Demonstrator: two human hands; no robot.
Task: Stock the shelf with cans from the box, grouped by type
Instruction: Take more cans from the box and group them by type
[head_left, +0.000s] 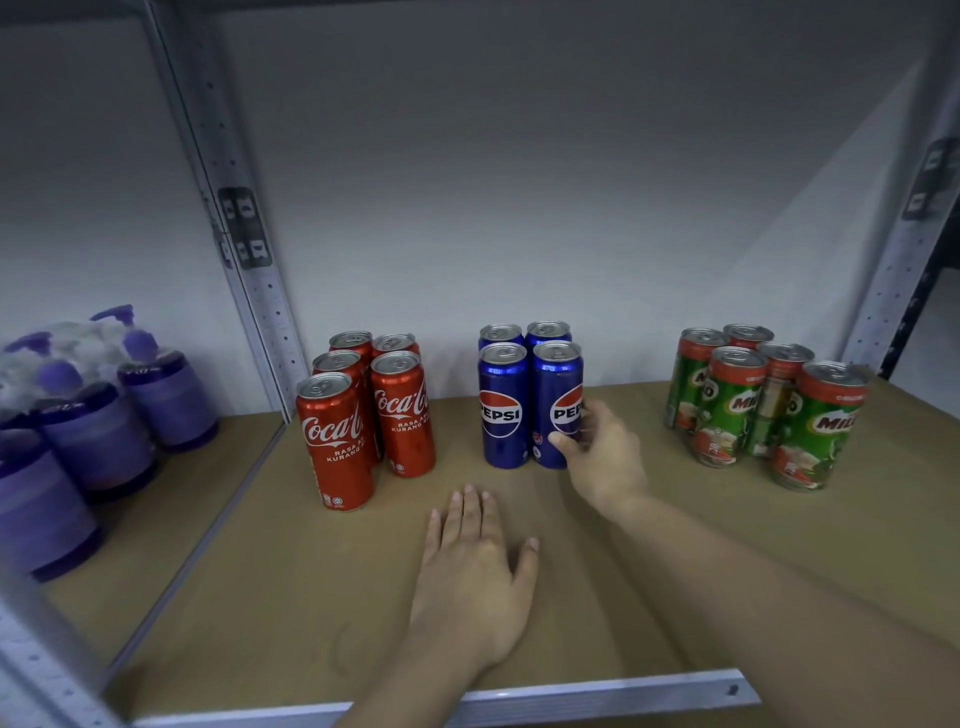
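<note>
Shelf (291, 597) board holds three can groups, each kept apart from the others so types don't mix: red cola cans (363, 415) at left, blue cola cans (524, 395) in the middle, green malt drink cans (753, 400) at right. Clear gaps between the groups. Each group sits toward the back, two cans wide, leaving the front of the board bare, probably room for more rows.

Right hand (602, 462) reaches in to the front right blue can (556, 405), thumb on its front low down, fingers curled round its right side: grip is grasping that can. Can stands upright on the board, touching or just beside its blue neighbour; looks like it is being set or nudged square into the block, labels facing out.

Left hand (472, 577) lies flat on the board near the front edge, palm down, fingers straight, grip released, holding nothing. Likely a brace while leaning in.

Box not in view, so cannot tell how many cans are left. Red group looks like five, blue four, green five or six.

Purple pump bottles (104, 415) stand in the next bay left, beyond the metal upright (249, 270).
</note>
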